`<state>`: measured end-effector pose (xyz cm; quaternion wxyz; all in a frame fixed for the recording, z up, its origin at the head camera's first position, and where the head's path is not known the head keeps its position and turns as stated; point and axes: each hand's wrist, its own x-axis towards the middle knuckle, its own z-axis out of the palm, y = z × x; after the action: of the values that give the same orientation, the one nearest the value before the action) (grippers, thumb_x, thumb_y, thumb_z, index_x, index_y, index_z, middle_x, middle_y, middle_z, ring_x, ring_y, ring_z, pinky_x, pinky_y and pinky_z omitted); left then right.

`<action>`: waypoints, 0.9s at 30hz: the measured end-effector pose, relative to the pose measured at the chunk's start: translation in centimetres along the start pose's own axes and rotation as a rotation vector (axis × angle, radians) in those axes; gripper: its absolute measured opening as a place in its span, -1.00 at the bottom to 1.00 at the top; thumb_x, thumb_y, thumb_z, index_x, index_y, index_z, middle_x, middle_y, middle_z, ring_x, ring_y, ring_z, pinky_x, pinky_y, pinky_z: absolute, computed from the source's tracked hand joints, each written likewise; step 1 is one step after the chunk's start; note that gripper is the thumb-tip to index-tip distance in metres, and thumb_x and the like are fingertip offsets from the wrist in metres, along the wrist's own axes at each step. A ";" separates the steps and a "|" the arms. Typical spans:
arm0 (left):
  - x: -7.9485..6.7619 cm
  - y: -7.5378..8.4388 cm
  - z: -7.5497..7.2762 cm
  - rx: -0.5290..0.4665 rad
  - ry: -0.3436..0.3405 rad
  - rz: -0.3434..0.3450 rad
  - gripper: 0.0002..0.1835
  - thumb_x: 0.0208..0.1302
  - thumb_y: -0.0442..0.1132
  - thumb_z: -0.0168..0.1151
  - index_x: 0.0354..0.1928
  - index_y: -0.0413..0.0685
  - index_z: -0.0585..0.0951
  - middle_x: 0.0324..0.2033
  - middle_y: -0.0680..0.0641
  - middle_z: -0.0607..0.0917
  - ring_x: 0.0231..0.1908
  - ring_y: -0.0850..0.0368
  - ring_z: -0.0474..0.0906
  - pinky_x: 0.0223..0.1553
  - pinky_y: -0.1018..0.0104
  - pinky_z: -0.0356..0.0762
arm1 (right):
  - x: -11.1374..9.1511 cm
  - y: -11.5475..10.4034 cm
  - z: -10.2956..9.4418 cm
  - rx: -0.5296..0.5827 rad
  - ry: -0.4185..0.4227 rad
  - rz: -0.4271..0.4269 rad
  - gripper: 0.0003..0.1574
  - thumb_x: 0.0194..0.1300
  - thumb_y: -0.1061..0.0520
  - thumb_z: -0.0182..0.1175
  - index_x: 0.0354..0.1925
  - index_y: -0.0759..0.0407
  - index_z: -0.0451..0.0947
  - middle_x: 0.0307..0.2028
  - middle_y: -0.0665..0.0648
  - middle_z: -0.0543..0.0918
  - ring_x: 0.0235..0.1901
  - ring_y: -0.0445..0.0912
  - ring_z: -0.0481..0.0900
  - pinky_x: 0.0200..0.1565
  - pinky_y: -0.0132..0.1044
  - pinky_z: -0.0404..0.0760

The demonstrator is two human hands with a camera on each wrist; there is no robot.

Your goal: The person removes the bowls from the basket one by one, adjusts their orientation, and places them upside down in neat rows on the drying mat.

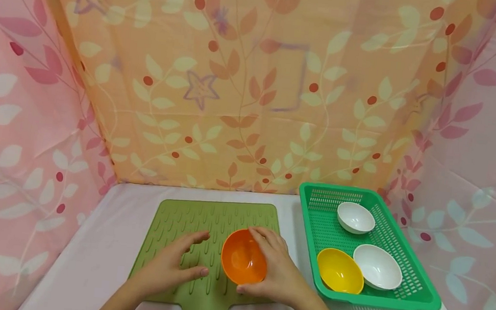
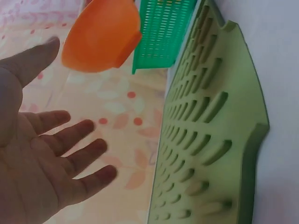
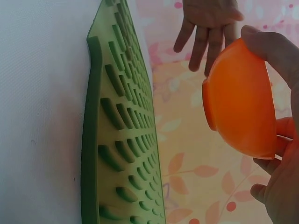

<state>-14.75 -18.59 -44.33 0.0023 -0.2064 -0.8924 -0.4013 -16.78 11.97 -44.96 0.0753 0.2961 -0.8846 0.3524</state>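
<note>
An orange bowl (image 1: 243, 258) hangs tilted above the green drying mat (image 1: 207, 215), its inside facing the head camera. My right hand (image 1: 279, 271) grips it by the rim, thumb on one side and fingers on the other. In the right wrist view the bowl's rounded outside and foot (image 3: 210, 105) show, apart from the mat. My left hand (image 1: 172, 261) is held over the mat to the left of the bowl, fingers spread and nothing in them. The left wrist view shows a gap between the left thumb (image 2: 39, 60) and the orange bowl (image 2: 103, 37).
To the right stands a green basket (image 1: 305, 229) with slotted walls. Inside it are a yellow bowl (image 1: 339, 271), a white bowl (image 1: 377, 267) and another white bowl (image 1: 355, 217) farther back. A white cloth (image 1: 98, 250) covers the table; patterned curtains (image 1: 245, 86) enclose it on three sides.
</note>
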 end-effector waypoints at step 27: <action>1.2 0.7 3.8 -0.150 -0.081 0.019 -0.13 0.26 0.14 0.43 0.53 0.17 0.28 0.35 0.11 0.52 0.32 0.01 0.46 0.21 -0.07 0.53 | -0.2 -0.2 -0.4 0.042 0.026 -0.061 0.49 -0.20 -0.63 0.47 0.59 -0.21 0.13 0.51 -0.24 0.15 0.49 -0.10 0.08 0.25 0.14 0.53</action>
<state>-15.02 -15.02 -46.18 -0.0454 -0.2305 -0.8573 -0.4581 -16.59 12.19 -44.66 0.0913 0.3198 -0.8665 0.3722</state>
